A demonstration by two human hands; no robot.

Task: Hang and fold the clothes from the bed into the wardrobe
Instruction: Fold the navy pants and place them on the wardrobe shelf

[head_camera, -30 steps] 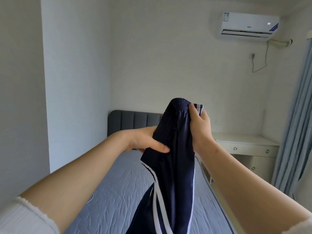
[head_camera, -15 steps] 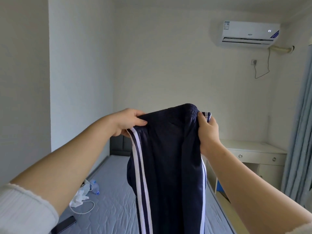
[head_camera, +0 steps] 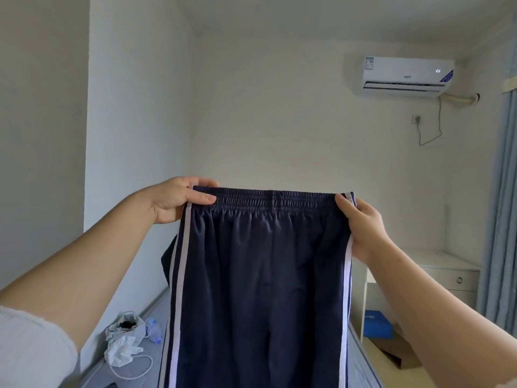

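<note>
Navy track trousers [head_camera: 260, 289] with white side stripes hang spread flat in front of me, their elastic waistband stretched level at chest height. My left hand [head_camera: 179, 198] pinches the waistband's left end, thumb on the front. My right hand [head_camera: 361, 222] grips the right end beside the white stripe. The legs drop straight down out of the frame and hide most of the bed [head_camera: 156, 312], of which only a grey-blue strip shows at lower left. The wardrobe is not in view.
On the bed at lower left lie a crumpled white bag [head_camera: 123, 343], a small bottle [head_camera: 154, 330] and a white cable [head_camera: 134, 368]. A white desk with drawers [head_camera: 447, 273] stands at right, a blue box [head_camera: 377, 323] under it. Blue curtains [head_camera: 503, 219] hang at far right.
My hands have moved apart, pulling the bunched waistband out wide and flat. The trousers now hang spread open, and my view has tilted upward.
</note>
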